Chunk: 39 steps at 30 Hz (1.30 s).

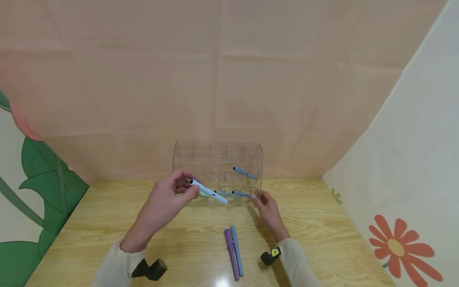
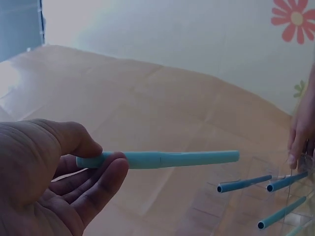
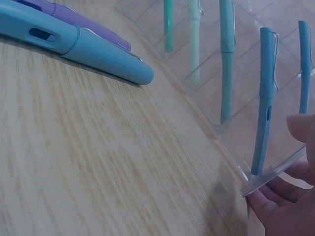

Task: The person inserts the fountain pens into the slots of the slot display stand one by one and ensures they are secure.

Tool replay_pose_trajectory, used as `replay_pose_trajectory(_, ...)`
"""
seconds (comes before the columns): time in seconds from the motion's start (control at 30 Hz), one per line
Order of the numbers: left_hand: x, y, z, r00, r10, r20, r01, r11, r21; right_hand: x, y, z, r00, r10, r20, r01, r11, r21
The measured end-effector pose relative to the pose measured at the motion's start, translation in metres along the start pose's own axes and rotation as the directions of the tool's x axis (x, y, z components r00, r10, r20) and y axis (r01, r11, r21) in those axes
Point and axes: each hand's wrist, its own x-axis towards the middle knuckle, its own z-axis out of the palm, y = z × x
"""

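Note:
My left hand (image 1: 167, 199) pinches a light blue pen (image 2: 182, 159) near one end, between thumb and fingers. In the head view that pen tilts down to the right, overlapping the front of a clear compartment organizer (image 1: 217, 145). My right hand (image 1: 268, 211) grips the lower right corner of the organizer, with the thumb in front and fingers behind its edge. Several pens stand in the compartments: a blue pen (image 3: 264, 98) and a teal pen (image 3: 227, 64) along the bottom row, greener ones beside them, and another blue pen (image 1: 244, 172) higher up.
A purple pen (image 1: 231, 255) and a blue pen (image 1: 237, 251) lie side by side on the wooden table (image 1: 315, 239), in front of the organizer. Behind it hangs a creased tan sheet (image 1: 215, 79). A wall with a painted red flower (image 1: 396, 247) is at the right.

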Motion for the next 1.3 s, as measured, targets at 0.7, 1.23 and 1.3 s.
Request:
replay_pose_trajectory(0.7, 0.063, -0.023, -0.003, 0.996, 0.018, -0.088, -0.013, 0.998, 0.056, -0.006, -0.009, -0.002, 0.999, 0.016, 0.035, -0.017, 1.0, 0.02)
replay_pose_trajectory(1.23, 0.094, -0.042, 0.022, 1.0, 0.024, -0.015, -0.022, 0.992, 0.127, -0.005, -0.005, -0.002, 1.0, 0.006, 0.02, -0.006, 1.0, 0.016)
replay_pose_trajectory(1.3, 0.097, -0.042, 0.025, 1.0, 0.02, -0.008, -0.018, 0.99, 0.142, -0.005, -0.005, -0.002, 1.0, 0.003, 0.019, -0.003, 1.0, 0.009)
